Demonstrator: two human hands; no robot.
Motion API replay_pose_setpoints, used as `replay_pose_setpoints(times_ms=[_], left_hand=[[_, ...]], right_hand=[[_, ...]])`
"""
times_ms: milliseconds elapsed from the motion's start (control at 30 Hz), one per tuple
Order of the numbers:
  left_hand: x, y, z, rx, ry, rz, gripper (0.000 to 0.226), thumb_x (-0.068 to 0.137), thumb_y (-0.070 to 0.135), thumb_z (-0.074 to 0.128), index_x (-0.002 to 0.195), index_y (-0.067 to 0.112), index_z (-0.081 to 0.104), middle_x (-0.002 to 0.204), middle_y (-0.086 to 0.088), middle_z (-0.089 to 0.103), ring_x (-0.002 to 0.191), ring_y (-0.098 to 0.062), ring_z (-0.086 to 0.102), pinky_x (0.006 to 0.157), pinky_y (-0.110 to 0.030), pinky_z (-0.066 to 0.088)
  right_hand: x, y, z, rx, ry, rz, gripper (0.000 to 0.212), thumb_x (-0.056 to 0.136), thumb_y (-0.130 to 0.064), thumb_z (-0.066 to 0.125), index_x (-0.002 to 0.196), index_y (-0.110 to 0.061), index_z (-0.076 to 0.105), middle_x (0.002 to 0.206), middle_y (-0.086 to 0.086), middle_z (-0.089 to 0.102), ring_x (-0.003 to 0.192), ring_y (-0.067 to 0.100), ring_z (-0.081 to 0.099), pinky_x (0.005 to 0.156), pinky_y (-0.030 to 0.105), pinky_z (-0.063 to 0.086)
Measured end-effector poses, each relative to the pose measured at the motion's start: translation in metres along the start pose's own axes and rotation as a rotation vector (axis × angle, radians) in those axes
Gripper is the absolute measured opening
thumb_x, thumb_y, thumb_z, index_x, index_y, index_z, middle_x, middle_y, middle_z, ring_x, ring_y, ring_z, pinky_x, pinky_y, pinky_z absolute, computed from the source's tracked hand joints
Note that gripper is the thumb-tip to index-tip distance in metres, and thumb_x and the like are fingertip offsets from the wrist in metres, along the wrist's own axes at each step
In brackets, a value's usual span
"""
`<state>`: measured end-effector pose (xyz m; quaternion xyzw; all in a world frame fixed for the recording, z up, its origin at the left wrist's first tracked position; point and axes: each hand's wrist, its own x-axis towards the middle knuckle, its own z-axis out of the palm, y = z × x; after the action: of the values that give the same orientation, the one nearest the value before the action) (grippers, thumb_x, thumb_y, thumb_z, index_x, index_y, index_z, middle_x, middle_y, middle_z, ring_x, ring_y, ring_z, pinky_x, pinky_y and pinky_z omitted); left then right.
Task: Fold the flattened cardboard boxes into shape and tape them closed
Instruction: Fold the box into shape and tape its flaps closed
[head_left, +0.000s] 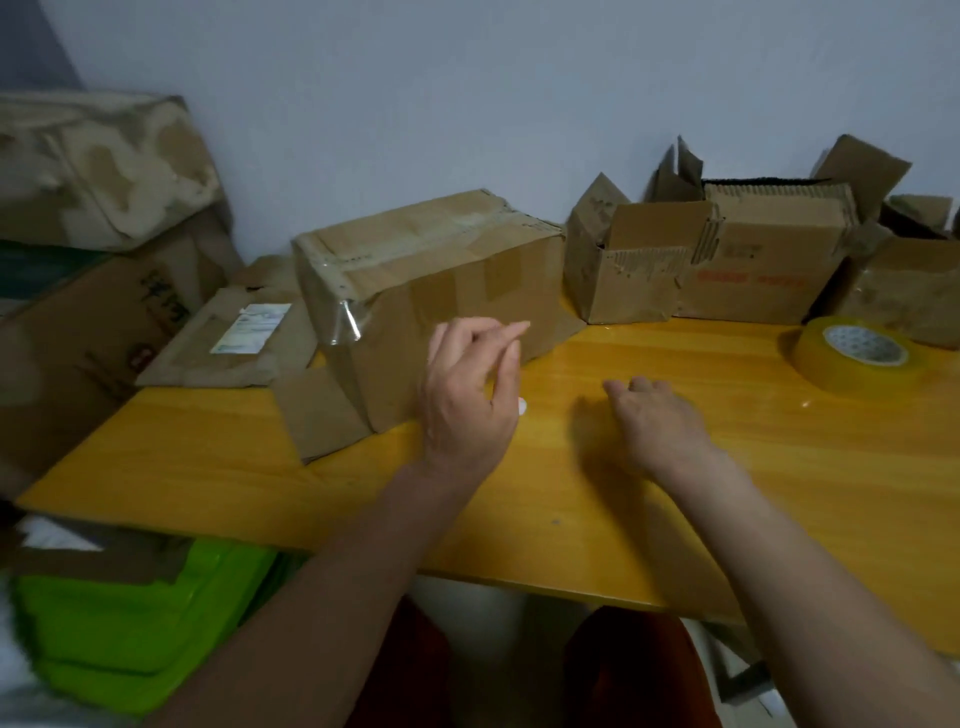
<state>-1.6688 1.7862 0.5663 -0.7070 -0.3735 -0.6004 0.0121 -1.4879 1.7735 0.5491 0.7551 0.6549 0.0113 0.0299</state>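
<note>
A folded cardboard box (415, 291) lies on its side on the yellow wooden table (779, 493), taped along its top, with a loose strip of clear tape hanging at its left end and a flap spread on the table below. My left hand (467, 400) hovers just in front of the box's right part, fingers loosely curled and holding nothing. My right hand (654, 421) is blurred, palm down over the bare table to the right of the box, fingers apart and empty. A roll of yellowish packing tape (857, 358) lies flat at the table's right.
Several open cardboard boxes (727, 260) stand along the wall at the back right. A flat carton with a white label (234, 338) lies left of the box, larger boxes (93, 234) stacked beyond it. Green bags (130, 623) sit below the table's front left edge.
</note>
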Motion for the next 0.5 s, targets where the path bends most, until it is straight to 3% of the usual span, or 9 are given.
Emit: replay_pose_setpoints(times_ms=[67,167,333,500], left_hand=[[0.024,-0.017,-0.024,0.069,0.136,0.017,0.021,0.092,0.012,0.054,0.100,0.008,0.074,0.092,-0.009,0.060,0.089,-0.016,0.050,0.083,-0.012,0.034],[0.068,-0.059,-0.057,0.186,0.186,-0.202,0.027,0.094,0.023,0.048,0.103,0.016,0.073,0.105,-0.008,0.057,0.102,-0.016,0.047,0.086,-0.012,0.030],[0.130,-0.140,-0.080,0.211,-0.190,-0.667,0.040,0.103,0.029,0.034,0.126,0.010,0.060,0.142,-0.012,0.046,0.133,-0.024,0.037,0.108,-0.025,0.025],[0.144,-0.170,-0.084,0.140,-0.457,-0.763,0.052,0.104,0.039,0.026,0.127,0.007,0.061,0.138,-0.013,0.054,0.127,-0.028,0.047,0.108,-0.034,0.035]], right_hand=[[0.006,-0.028,-0.018,0.207,0.139,-0.056,0.067,0.088,-0.040,0.063,0.144,-0.021,0.031,0.136,0.009,0.040,0.125,0.029,0.039,0.098,0.037,0.041],[0.014,-0.080,-0.039,0.560,0.295,-0.261,0.063,0.092,-0.036,0.059,0.147,-0.024,0.030,0.144,0.006,0.029,0.133,0.026,0.031,0.106,0.036,0.034],[0.028,-0.139,-0.063,0.684,0.373,-0.451,0.048,0.100,-0.025,0.044,0.146,-0.024,0.034,0.158,-0.002,0.015,0.146,0.018,0.007,0.117,0.035,0.012],[0.041,-0.160,-0.068,0.807,0.277,-0.445,0.044,0.104,-0.030,0.031,0.147,-0.021,0.035,0.157,-0.003,0.022,0.146,0.012,0.005,0.114,0.026,0.004]])
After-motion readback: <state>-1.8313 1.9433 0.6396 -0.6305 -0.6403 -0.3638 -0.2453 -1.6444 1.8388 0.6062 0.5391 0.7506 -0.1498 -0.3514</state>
